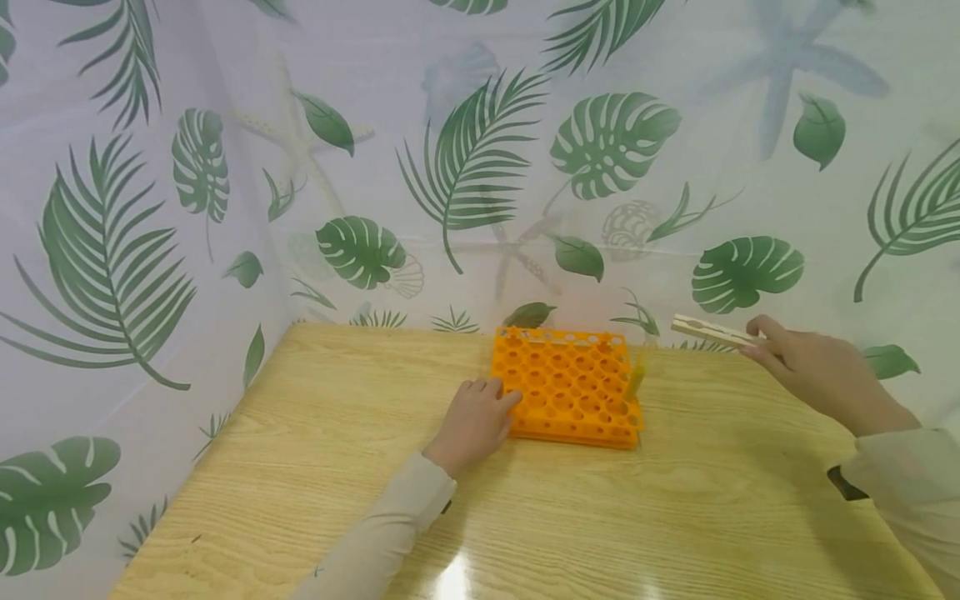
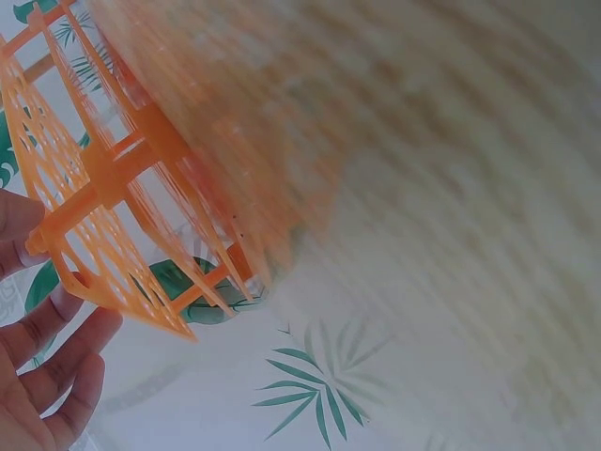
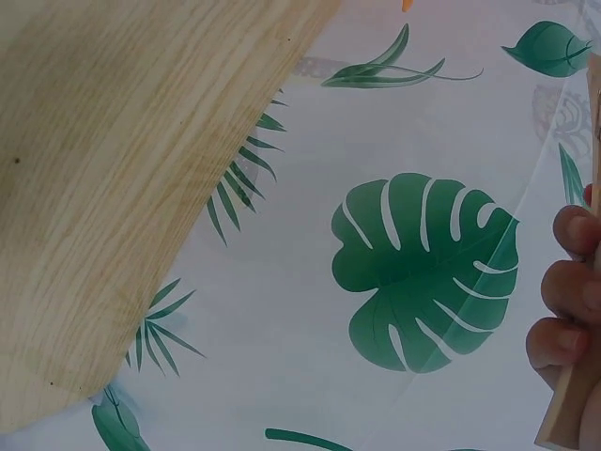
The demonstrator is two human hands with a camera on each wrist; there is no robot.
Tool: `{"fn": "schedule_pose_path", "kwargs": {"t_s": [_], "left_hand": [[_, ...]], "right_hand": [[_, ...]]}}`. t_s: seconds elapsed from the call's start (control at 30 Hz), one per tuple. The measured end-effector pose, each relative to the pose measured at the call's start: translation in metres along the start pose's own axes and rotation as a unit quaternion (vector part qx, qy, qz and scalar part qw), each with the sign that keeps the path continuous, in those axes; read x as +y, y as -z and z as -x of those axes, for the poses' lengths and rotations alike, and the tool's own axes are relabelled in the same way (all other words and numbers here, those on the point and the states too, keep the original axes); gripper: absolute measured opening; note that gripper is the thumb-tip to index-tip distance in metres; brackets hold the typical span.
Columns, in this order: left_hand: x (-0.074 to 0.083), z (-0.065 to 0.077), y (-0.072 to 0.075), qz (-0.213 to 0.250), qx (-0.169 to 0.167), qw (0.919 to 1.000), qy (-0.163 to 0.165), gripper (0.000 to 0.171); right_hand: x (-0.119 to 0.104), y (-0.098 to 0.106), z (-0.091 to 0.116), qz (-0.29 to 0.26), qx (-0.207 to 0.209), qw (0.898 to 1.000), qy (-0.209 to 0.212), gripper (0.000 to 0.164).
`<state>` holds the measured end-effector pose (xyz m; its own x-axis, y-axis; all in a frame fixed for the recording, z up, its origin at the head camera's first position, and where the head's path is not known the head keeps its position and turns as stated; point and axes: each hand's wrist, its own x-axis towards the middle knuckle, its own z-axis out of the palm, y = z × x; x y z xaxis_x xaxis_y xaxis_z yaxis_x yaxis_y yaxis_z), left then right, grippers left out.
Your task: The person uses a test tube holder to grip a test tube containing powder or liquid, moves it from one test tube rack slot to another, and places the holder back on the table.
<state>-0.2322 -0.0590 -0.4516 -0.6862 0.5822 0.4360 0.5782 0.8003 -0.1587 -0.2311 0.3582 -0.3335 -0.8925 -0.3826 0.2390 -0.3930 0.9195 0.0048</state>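
Observation:
An orange test tube rack (image 1: 561, 430) with rows of round holes stands on the table, and my left hand (image 1: 471, 425) grips its left edge. The left wrist view shows fingers (image 2: 58, 362) and thumb around a corner of the rack (image 2: 105, 178). At the rack's right end, a glass test tube (image 1: 636, 379) with yellow liquid leans slightly to the right. My right hand (image 1: 823, 377), raised to the right of the rack, holds a wooden test tube holder (image 1: 712, 330) pointing left. In the right wrist view its curled fingers (image 3: 563, 291) wrap the holder (image 3: 566, 413).
The wood-grain table (image 1: 330, 500) runs back to a white wall covering (image 1: 480, 292) printed with green leaves, which also closes off the left side. A dark band (image 1: 847, 483) shows at the right sleeve.

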Motion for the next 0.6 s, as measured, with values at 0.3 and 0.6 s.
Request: {"fn": "schedule_pose_path", "kwargs": {"t_s": [0.3,0.6], "left_hand": [[0.001,-0.001,0.001,-0.001,-0.005,1.0000,0.002,0.016],[0.000,-0.001,0.001,-0.008,-0.008,0.9999,-0.001,0.016]], "right_hand": [[0.003,-0.007,0.003,-0.001,-0.009,1.000,-0.006,0.029],[0.005,-0.017,0.009,-0.026,0.005,1.000,-0.013,0.026]]}}
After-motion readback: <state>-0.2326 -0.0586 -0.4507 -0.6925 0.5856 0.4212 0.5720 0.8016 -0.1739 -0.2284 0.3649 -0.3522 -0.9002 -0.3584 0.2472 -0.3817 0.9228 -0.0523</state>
